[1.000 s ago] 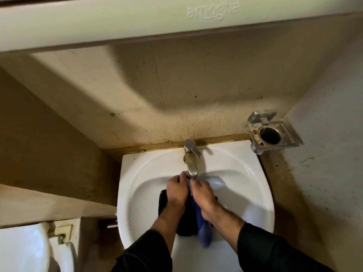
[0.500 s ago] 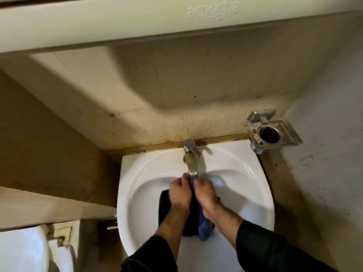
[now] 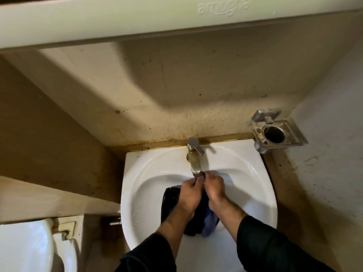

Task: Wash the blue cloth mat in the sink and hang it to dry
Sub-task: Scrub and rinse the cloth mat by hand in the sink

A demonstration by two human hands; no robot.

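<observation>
Both hands, left hand point(image 3: 190, 193) and right hand point(image 3: 214, 188), curled tight on the blue cloth mat point(image 3: 208, 222), bunched below the fingers, hanging into the white sink point(image 3: 245, 173), just under the tap point(image 3: 194, 160).

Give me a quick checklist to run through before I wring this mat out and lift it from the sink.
1. Left hand grips the blue cloth mat: ok.
2. Right hand grips it too: ok.
3. Mat hangs inside the sink, not over the rim: ok.
4. Hands clear of the tap: not ok, fingertips sit right at the spout.
5. Water shut off: cannot tell, no stream visible.
6. Place to hang the mat: cannot tell, none in view.
</observation>
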